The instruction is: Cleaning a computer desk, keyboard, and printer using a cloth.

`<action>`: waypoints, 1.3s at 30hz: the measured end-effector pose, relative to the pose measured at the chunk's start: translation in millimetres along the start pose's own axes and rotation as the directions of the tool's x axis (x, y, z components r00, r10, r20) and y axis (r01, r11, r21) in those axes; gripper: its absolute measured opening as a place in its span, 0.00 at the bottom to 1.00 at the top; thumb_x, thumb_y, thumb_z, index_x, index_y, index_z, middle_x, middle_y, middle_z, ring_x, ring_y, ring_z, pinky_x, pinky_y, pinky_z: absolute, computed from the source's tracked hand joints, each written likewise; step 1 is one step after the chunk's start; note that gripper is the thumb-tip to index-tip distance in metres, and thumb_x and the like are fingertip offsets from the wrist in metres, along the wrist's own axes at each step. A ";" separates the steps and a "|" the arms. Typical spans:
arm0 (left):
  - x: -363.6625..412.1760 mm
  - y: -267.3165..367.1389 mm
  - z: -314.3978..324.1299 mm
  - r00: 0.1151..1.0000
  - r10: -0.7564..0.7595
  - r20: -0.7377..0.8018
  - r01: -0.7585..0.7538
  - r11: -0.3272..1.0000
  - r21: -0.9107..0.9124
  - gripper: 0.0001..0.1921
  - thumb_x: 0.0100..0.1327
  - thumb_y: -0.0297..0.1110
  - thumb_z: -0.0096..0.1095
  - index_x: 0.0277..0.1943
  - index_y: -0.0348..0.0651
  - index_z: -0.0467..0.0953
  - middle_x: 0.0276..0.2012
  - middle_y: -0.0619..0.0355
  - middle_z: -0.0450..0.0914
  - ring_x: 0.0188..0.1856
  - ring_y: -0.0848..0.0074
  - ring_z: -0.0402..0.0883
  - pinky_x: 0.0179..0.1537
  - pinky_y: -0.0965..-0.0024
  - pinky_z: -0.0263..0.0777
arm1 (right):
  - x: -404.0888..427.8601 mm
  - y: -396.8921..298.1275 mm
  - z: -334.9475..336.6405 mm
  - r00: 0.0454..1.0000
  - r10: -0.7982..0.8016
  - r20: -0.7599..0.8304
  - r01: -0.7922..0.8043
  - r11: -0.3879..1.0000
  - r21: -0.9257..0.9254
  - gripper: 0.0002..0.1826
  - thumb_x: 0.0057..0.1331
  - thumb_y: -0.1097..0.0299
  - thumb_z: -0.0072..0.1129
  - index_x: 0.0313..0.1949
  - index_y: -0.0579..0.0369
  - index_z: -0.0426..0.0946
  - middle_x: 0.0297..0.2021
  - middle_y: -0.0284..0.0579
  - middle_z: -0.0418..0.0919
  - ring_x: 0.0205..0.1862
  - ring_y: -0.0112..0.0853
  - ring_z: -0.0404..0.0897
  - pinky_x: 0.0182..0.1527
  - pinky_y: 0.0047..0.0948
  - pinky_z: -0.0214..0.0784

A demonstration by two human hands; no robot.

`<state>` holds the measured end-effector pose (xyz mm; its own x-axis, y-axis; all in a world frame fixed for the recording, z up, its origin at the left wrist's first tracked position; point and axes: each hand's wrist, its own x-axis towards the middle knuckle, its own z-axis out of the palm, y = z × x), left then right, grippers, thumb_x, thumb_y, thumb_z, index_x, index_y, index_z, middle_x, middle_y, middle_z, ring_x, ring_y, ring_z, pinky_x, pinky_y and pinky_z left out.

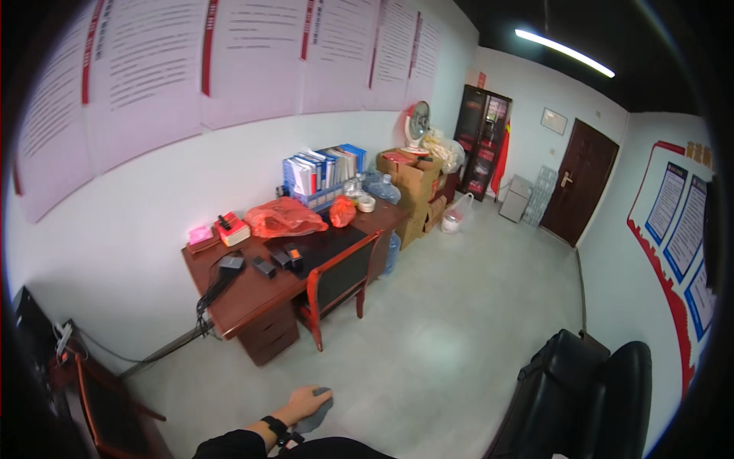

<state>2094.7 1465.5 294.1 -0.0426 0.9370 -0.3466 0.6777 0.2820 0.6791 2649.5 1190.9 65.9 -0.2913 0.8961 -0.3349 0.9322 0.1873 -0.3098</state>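
My left hand (308,401) reaches in from the bottom of the view, below a black sleeve and a black wrist strap. Its fingers are closed around a grey cloth (315,420), which hangs down beside the wrist above the pale floor (424,344). My right hand is out of view. Ahead stands a reddish-brown wooden desk (252,301), apart from the hand. On it lie a red plastic bag (287,218), small black devices (264,267) and a bundle of black cables (213,291). Blue and white binders (327,166) stand at its back.
A wooden chair (344,275) is at the desk's front, another (114,396) at lower left. A black leather sofa (556,390) lines the right wall. Farther off are cardboard boxes (413,189) with a fan (417,123), a white bag (457,215), a cabinet (479,143) and a brown door (582,183).
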 end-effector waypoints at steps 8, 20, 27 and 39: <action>167.3 95.3 41.3 0.993 0.080 -0.087 -0.087 0.993 -0.081 0.27 0.58 0.61 0.59 0.46 0.45 0.82 0.40 0.43 0.84 0.45 0.54 0.83 0.47 0.59 0.74 | 116.5 170.7 -108.1 0.968 0.235 0.087 -0.210 0.950 -0.233 0.13 0.65 0.63 0.48 0.45 0.47 0.80 0.43 0.49 0.80 0.48 0.46 0.78 0.51 0.46 0.70; 337.3 142.5 11.7 0.883 -0.310 -0.352 0.102 0.860 -0.501 0.20 0.58 0.47 0.67 0.40 0.34 0.83 0.30 0.52 0.84 0.31 0.72 0.83 0.36 0.66 0.75 | 595.0 145.2 -456.0 0.846 0.332 -0.416 -0.001 0.782 0.623 0.19 0.61 0.60 0.62 0.49 0.54 0.78 0.32 0.50 0.83 0.35 0.43 0.83 0.42 0.37 0.75; 526.1 242.0 7.8 0.943 -0.193 -0.272 0.035 0.869 -0.493 0.19 0.58 0.46 0.67 0.37 0.34 0.82 0.28 0.54 0.83 0.32 0.74 0.81 0.37 0.68 0.74 | 672.8 194.1 -433.0 0.988 0.154 -0.026 -0.137 0.934 0.329 0.22 0.63 0.53 0.59 0.52 0.49 0.76 0.35 0.49 0.83 0.42 0.45 0.82 0.46 0.42 0.74; 784.9 501.5 44.3 0.970 0.236 -0.059 -0.243 0.957 -0.159 0.22 0.58 0.53 0.66 0.40 0.39 0.82 0.32 0.46 0.83 0.35 0.59 0.83 0.40 0.63 0.74 | 634.1 545.2 -374.8 0.943 0.330 0.047 -0.326 0.942 -0.076 0.21 0.62 0.50 0.51 0.39 0.54 0.82 0.39 0.52 0.83 0.45 0.45 0.81 0.48 0.43 0.72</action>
<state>2433.6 2333.4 334.0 0.0754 0.9876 -0.1377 0.5426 0.0752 0.8366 3053.5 2012.0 18.1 0.0232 0.8876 -0.4600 0.9896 -0.0857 -0.1154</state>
